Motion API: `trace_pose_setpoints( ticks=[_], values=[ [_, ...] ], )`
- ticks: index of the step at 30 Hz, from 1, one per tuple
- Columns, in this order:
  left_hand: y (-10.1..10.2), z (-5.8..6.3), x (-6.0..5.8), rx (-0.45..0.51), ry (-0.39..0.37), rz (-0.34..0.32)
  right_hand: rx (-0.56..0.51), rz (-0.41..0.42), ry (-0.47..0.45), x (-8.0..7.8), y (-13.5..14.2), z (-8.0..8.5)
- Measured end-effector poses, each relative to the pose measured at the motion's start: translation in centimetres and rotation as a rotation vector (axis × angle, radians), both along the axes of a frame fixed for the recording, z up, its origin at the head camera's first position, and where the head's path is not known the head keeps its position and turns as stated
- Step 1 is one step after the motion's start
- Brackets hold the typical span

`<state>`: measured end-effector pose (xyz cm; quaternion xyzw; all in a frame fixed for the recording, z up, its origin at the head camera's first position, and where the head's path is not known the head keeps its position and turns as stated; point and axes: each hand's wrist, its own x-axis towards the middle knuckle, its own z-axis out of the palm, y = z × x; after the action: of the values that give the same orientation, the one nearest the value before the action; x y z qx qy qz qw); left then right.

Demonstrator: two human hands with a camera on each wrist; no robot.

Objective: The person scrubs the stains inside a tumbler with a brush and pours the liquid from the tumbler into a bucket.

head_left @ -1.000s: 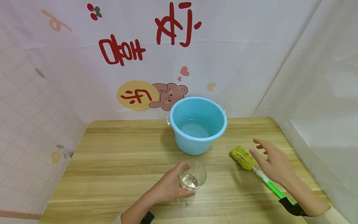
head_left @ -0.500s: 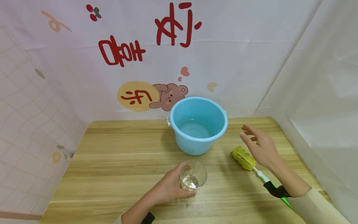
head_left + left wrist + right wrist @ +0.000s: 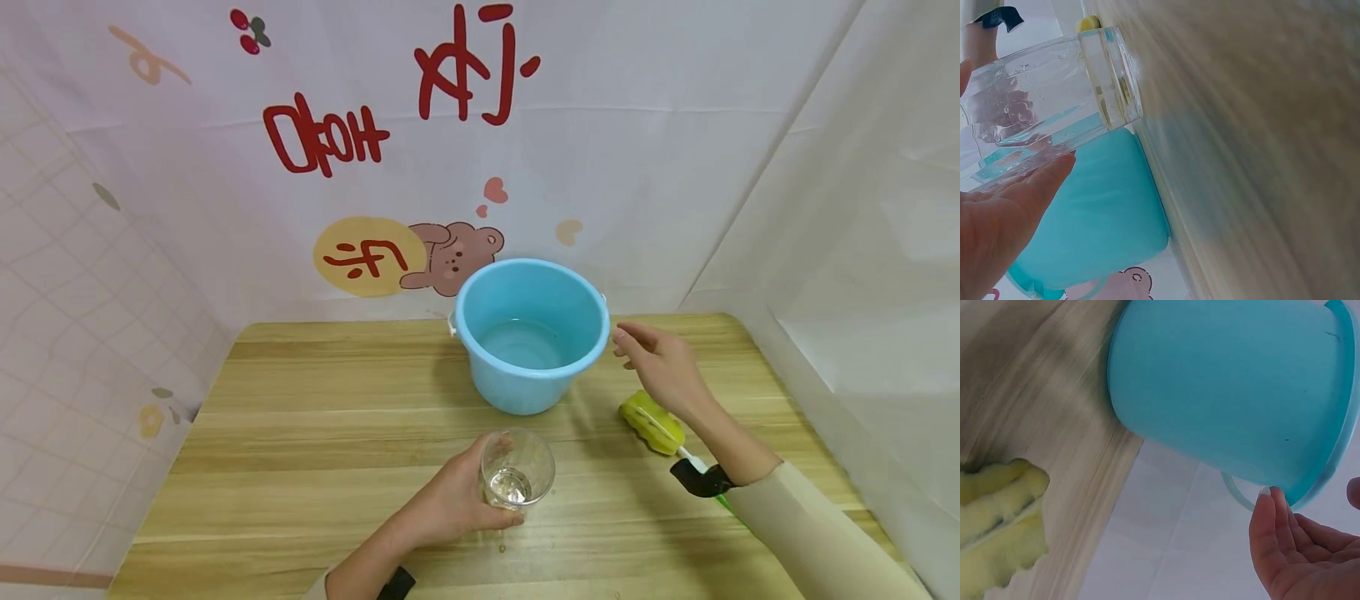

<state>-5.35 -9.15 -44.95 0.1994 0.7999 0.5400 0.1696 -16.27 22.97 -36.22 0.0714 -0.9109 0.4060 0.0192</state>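
My left hand [image 3: 447,498] grips a clear drinking glass [image 3: 537,467] from its left side. The glass stands upright, with a little clear liquid or thick base visible at its bottom. In the left wrist view, fingers lie along the wet-looking glass [image 3: 1054,87]. My right hand [image 3: 666,367] is at the right side of a light blue bucket [image 3: 517,390], its fingertips close to the rim; whether they touch it I cannot tell. In the right wrist view, thumb and fingers [image 3: 1265,528] are apart beside the bucket [image 3: 1210,381]. Shallow water lies inside the bucket.
A yellow sponge brush [image 3: 651,423] lies on the wooden table [image 3: 322,433] below my right hand; its green handle is mostly hidden under my forearm. White printed sheets [image 3: 660,167] wall in the back and sides. A small drop sits near the glass.
My right hand has moved left and away from me, from over the sponge brush to the bucket's right rim. The left hand and glass have stayed in place.
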Motion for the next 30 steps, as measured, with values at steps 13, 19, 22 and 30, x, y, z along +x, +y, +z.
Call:
trace_pose_setpoints(
  ticks=[13,19,22,30],
  values=[
    [0.2,0.1,0.0,0.037,-0.021,0.002,-0.175,-0.023,-0.051,-2.1,-0.7,-1.1],
    [0.2,0.2,0.0,0.038,-0.023,0.005,-0.203,-0.025,-0.050,-2.1,-0.9,-1.0],
    [0.0,0.3,-0.2,0.030,-0.016,0.001,-0.216,-0.023,-0.051,-2.1,-1.0,-0.9],
    [0.0,0.2,-0.4,0.007,0.010,0.017,-0.258,-0.022,-0.054,-2.2,-1.2,-0.9]
  ],
)
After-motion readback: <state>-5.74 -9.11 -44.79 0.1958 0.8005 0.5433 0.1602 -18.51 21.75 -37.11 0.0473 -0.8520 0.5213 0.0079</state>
